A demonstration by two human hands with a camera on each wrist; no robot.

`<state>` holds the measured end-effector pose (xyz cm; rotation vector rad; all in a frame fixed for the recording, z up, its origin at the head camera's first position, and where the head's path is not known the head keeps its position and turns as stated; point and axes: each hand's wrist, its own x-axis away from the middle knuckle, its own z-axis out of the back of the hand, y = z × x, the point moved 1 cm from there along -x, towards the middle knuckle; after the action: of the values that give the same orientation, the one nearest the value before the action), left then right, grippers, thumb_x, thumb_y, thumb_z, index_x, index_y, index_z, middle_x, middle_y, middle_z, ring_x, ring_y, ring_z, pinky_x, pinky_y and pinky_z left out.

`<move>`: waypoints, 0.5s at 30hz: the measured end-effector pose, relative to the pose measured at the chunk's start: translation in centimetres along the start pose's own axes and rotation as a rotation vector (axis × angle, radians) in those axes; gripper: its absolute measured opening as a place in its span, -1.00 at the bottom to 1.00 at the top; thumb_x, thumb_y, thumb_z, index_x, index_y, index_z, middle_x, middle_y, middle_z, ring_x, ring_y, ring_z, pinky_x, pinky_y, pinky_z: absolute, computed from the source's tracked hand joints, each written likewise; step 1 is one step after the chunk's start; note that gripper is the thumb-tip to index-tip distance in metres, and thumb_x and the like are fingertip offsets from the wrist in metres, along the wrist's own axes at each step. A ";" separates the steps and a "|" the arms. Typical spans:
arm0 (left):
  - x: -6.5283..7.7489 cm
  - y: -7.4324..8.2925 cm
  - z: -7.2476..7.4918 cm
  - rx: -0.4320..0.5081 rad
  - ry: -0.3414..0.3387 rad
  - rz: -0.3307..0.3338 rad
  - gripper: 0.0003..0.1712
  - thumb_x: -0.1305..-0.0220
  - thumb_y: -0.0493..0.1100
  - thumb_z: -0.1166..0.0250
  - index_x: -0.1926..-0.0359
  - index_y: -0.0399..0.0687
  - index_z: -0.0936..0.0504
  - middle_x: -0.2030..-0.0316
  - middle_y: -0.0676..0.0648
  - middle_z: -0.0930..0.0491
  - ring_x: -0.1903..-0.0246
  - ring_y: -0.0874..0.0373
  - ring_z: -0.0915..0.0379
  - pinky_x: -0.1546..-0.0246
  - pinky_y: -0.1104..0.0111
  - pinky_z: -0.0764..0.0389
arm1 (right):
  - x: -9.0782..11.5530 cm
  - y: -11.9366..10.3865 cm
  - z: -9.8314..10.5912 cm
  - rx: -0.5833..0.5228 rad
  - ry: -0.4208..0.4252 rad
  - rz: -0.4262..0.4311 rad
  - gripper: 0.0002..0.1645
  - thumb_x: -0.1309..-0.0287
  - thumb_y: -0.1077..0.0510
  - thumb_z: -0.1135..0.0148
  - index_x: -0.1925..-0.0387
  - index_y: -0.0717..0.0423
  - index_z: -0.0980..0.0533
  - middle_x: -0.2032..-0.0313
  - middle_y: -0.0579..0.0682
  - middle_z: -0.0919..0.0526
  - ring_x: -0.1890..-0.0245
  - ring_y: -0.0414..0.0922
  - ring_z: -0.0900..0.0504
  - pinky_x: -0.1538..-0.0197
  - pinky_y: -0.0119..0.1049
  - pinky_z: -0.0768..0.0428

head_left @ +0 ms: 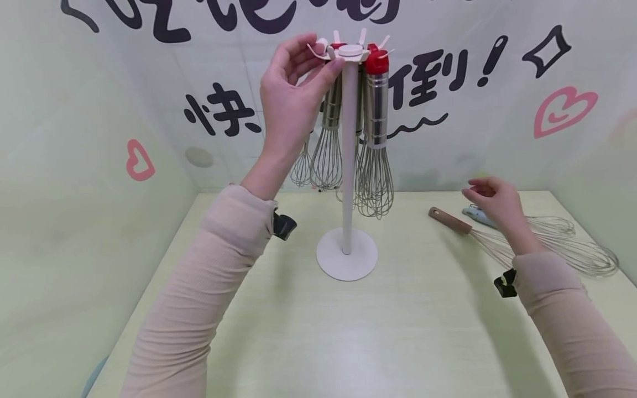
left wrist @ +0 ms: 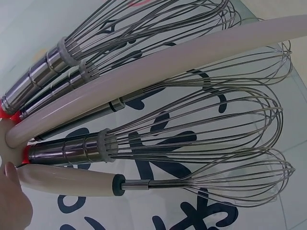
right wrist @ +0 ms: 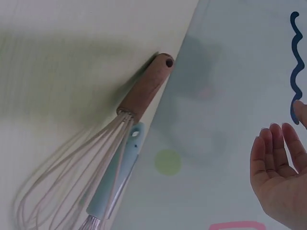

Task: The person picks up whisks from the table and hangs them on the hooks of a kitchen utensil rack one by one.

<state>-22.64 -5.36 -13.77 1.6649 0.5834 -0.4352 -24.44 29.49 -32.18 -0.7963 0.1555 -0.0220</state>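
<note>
My left hand [head_left: 293, 94] is at the top of a white rotating stand [head_left: 350, 51], its curled fingers around a hook and the handle end of a cream-handled whisk [left wrist: 72, 181]. That whisk hangs down, its handle mostly hidden behind the hand in the head view. Beside it, several steel-handled whisks [head_left: 376, 105] with red ends hang from other hooks. Above the table at the right, my right hand [head_left: 497, 202] holds nothing, its fingers loosely bent. Below and around it lie a brown-handled whisk [head_left: 450, 220] and a blue-handled whisk [head_left: 479, 215].
The stand's round white base [head_left: 347, 271] rests on the pale table [head_left: 378, 337]. A lettered backdrop [head_left: 423, 160] rises behind the table. Whisk wires [head_left: 587, 257] reach toward the table's right side, partly behind the right forearm.
</note>
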 end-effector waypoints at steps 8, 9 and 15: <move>-0.2 -0.1 0.0 0.005 0.010 0.001 -0.46 -0.06 -0.43 -0.38 -0.09 -0.39 -0.43 0.16 -0.05 -0.51 0.07 0.14 -0.51 -0.12 0.55 -0.58 | 0.2 2.0 -1.2 0.045 -0.045 -0.035 -0.33 -0.31 -0.15 -0.06 -0.20 0.29 -0.38 0.02 0.18 -0.54 0.38 -0.64 -0.30 0.27 -0.67 -0.40; -0.2 -0.1 0.0 0.005 0.010 0.000 -0.46 -0.06 -0.43 -0.38 -0.09 -0.39 -0.43 0.16 -0.05 -0.51 0.07 0.14 -0.51 -0.12 0.55 -0.58 | 0.2 2.2 -1.4 0.050 -0.049 -0.038 -0.35 -0.32 -0.14 -0.06 -0.19 0.29 -0.38 0.02 0.21 -0.55 0.39 -0.66 -0.29 0.26 -0.66 -0.41; -0.1 0.1 0.0 -0.003 0.015 0.001 -0.48 -0.06 -0.43 -0.38 -0.07 -0.39 -0.44 0.18 -0.04 -0.51 0.09 0.15 -0.51 -0.11 0.55 -0.59 | 0.2 3.5 -2.3 0.060 -0.065 -0.030 -0.39 -0.34 -0.06 -0.07 -0.17 0.35 -0.38 -0.02 0.36 -0.54 0.41 -0.68 -0.26 0.19 -0.52 -0.42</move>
<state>-22.66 -5.35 -13.67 1.6668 0.5941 -0.4210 -24.72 30.27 -36.30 -0.7387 0.0815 -0.0288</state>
